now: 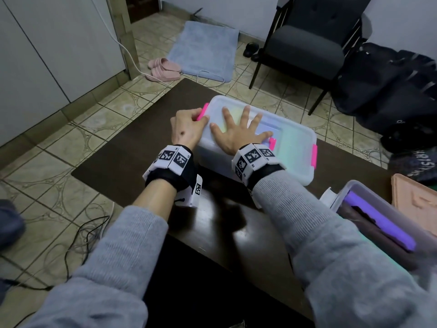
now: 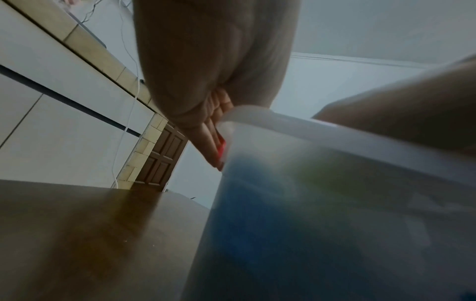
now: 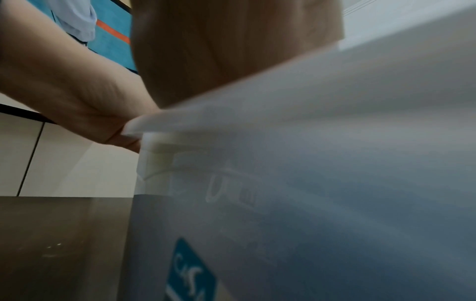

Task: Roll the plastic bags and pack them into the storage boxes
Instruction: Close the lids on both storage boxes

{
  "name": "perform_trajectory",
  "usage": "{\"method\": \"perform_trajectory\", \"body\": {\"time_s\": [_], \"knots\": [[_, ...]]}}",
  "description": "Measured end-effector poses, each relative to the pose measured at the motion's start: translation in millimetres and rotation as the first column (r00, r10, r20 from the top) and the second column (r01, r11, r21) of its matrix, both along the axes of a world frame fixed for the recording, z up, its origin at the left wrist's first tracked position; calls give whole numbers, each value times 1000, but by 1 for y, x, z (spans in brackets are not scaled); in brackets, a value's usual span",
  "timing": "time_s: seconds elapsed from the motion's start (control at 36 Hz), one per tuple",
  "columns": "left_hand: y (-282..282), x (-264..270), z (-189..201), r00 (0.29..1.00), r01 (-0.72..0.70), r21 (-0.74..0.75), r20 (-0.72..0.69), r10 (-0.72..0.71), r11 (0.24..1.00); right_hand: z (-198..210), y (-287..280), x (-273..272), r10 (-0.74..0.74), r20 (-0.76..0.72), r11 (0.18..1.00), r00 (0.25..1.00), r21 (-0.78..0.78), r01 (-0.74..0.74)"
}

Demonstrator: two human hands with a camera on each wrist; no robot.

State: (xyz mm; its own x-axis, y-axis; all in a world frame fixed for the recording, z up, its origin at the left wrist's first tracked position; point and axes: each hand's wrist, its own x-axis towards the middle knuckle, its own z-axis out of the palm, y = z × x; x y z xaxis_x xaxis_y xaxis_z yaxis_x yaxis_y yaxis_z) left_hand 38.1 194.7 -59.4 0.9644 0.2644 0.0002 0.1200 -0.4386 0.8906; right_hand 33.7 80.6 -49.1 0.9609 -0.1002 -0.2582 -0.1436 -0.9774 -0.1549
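A translucent storage box [image 1: 293,147] with its lid on stands on the dark brown table [image 1: 132,159]. My left hand [image 1: 189,124] grips the pink latch [image 1: 203,111] at the box's left end; in the left wrist view its fingers [image 2: 212,140] lie along the latch [image 2: 222,147] beside the box [image 2: 335,203]. My right hand [image 1: 236,131] lies flat on the lid with fingers spread, its palm [image 3: 231,51] pressing the lid's edge above the box wall [image 3: 309,183]. Blue and green colours show dimly through the plastic; what is inside is blurred.
Another pink latch [image 1: 313,156] sits on the box's right end. A second clear box [image 1: 354,192] with a purple part [image 1: 378,221] stands at the table's near right, next to a peach tray [image 1: 413,197]. Cables [image 1: 89,233] lie on the tiled floor; a dark chair [image 1: 307,43] stands beyond.
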Motion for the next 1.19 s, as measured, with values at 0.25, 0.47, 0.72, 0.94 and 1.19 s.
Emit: {"method": "perform_trajectory", "body": {"time_s": [0.25, 0.47, 0.72, 0.94, 1.19], "knots": [[1, -3, 0, 995, 81, 98, 41, -86, 992, -1, 0, 1, 1, -1, 1000, 1000, 25, -1], [3, -5, 3, 989, 142, 214, 3, -146, 967, -2, 1, 1, -11, -1, 999, 1000, 32, 11], [-18, -13, 8, 981, 189, 360, -28, -192, 913, 12, -16, -6, -108, 45, 918, 993, 388, 82], [-122, -71, 27, 775, 366, 295, 428, -464, 883, 58, -119, -74, 0, -9, 775, 1000, 632, 5], [-248, -113, 2, 593, 752, 280, 107, -798, 597, 108, -303, -172, -451, -27, 712, 892, 592, 378]]}}
